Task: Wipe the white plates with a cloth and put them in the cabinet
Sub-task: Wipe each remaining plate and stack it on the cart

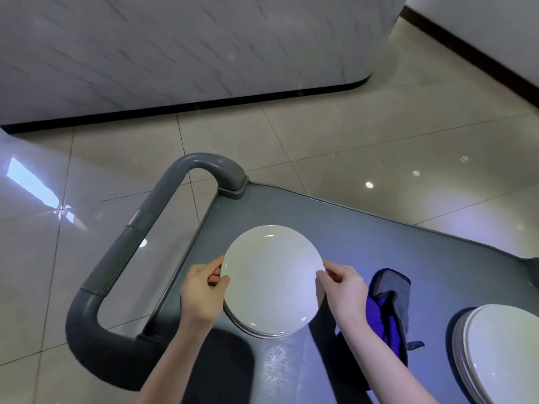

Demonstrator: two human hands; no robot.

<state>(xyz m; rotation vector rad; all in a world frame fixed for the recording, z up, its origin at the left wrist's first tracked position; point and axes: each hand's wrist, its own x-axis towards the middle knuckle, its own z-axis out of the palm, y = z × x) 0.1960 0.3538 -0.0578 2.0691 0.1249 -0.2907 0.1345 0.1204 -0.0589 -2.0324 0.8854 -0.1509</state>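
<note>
A white plate (272,279) is held over the grey cart top (364,234), just above a small stack of plates (262,333) whose rims show under its near edge. My left hand (204,290) pinches the plate's left rim, thumb on top. My right hand (344,290) pinches its right rim. A blue and grey cloth (389,307) lies crumpled on the cart just right of my right hand. A second stack of white plates (501,351) stands at the cart's right edge of view.
The cart's grey loop handle (125,252) sticks out to the left. Beyond it lies glossy tiled floor (320,132). A white marble-patterned counter base (175,53) with a dark plinth fills the back.
</note>
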